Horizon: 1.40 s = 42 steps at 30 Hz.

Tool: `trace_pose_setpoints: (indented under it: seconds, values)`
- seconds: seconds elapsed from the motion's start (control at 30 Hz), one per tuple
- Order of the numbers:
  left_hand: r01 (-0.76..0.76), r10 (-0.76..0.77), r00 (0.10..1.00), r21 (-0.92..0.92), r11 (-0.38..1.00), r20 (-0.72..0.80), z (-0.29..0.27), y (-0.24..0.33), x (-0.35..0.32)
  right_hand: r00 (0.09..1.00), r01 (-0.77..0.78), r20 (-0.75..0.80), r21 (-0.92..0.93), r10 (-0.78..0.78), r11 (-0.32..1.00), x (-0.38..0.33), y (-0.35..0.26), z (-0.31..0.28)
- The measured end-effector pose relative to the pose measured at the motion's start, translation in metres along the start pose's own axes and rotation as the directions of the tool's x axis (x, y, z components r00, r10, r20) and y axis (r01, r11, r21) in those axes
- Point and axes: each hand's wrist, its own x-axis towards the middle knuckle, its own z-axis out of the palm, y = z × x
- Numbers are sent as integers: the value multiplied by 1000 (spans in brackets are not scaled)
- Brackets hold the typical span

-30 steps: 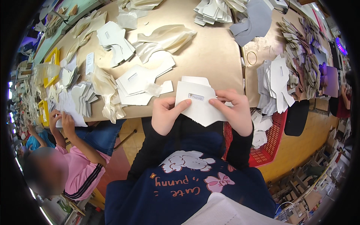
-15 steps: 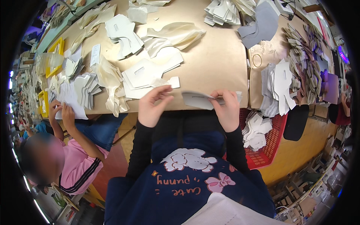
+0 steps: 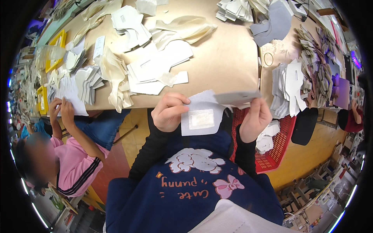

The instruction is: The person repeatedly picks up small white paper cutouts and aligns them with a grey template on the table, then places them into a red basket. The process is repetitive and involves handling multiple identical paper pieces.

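Note:
In front of my lap, just off the table's edge, is a white cut fabric-like piece (image 3: 186, 130) with a pale rectangular patch. My left hand (image 3: 169, 112) pinches it by its left side. A greyer flap (image 3: 239, 97) stretches up to the right, held at its far end between the fingertips of my right hand (image 3: 255, 120). I cannot tell whether flap and piece are one. Beyond my left hand lies a stack of similar white pieces (image 3: 149, 72) on the table, with a small scrap (image 3: 180, 77) on its near edge.
Cream translucent sheets (image 3: 186, 29) and white stacks (image 3: 130, 25) lie across the table (image 3: 229, 58). At right are upright white pieces (image 3: 291, 85), a grey stack (image 3: 276, 23) and a red basket (image 3: 278, 151) with pieces inside. A person in pink (image 3: 83, 161) works at left.
My left hand, open and apart before, now grips the piece. The piece has come nearer and spread out, showing its patch. My right hand has moved right and nearer with the flap.

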Motion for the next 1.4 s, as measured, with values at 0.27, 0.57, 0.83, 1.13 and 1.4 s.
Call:
trace_pose_setpoints:
  seconds: [0.27,0.57,0.83,1.13,1.4]
  values:
    - [201,-201,977,14,980,67,1,5,1,797,597,373,-366,-475,714,7,5,3]
    - [589,-582,794,16,808,177,2,5,-7,817,475,528,-390,-231,789,-12,8,17]
    - [530,-506,842,-108,841,188,16,10,2,909,315,396,-442,-133,840,8,-12,5]
    - [613,-628,778,-180,769,-33,-11,-1,14,971,85,-166,-427,-170,900,66,-36,-98]
    - [331,-442,894,779,533,-77,-80,-45,5,985,-142,-170,-767,15,626,114,-42,-187]
